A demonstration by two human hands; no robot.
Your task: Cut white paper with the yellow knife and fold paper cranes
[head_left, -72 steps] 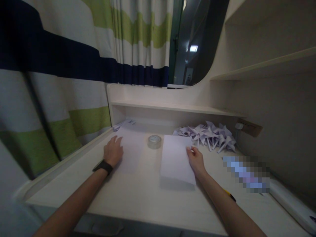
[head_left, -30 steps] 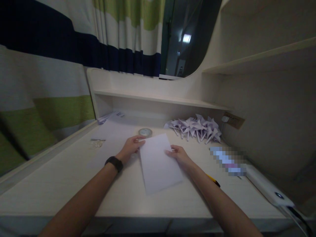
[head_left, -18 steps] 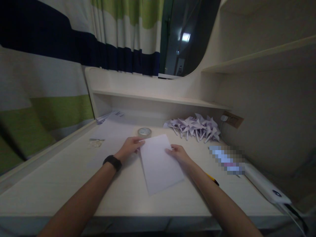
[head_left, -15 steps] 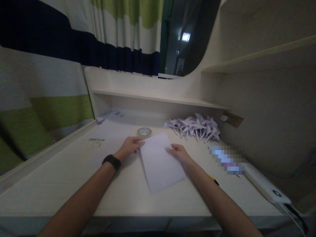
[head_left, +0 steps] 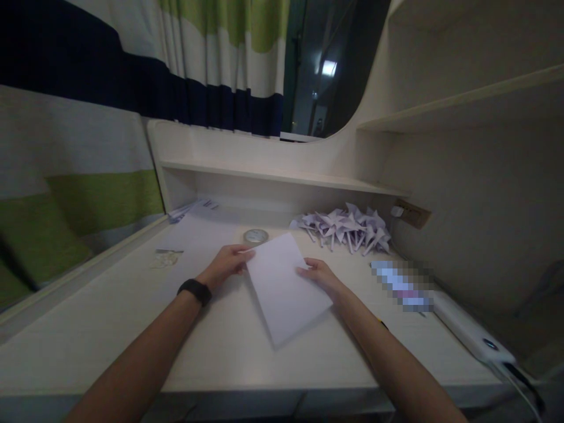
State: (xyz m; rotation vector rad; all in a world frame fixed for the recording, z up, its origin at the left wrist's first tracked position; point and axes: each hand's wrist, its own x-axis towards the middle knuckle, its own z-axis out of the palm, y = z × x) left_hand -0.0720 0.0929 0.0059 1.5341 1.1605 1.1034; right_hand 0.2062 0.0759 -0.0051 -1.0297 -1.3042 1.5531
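A person's two bare forearms reach in over the near edge of the pale wood-grain worktop (head_left: 132, 329), the left wrist banded by a black watch (head_left: 194, 291). Between the hands lies a plain white rectangular sheet of paper (head_left: 284, 288), turned askew near the middle of the worktop, its near corner pointing back toward the front edge. The left hand (head_left: 224, 265) pinches the sheet's far left corner; the right hand (head_left: 319, 275) has its fingers closed on the right edge. Each grip is a light fingertip pinch, not a clench.

The sheet looks featherweight, limp and easily creased, likely to slide on the smooth top, so corners and edges seem the sensible places to take hold.

Just beyond the sheet sits a clear roll of tape (head_left: 255, 236). Toward the far right corner lies a heap of pale folded paper pinwheels (head_left: 346, 226); loose papers (head_left: 194, 207) rest in the far left corner. A long white device (head_left: 467, 332) runs along the right edge.
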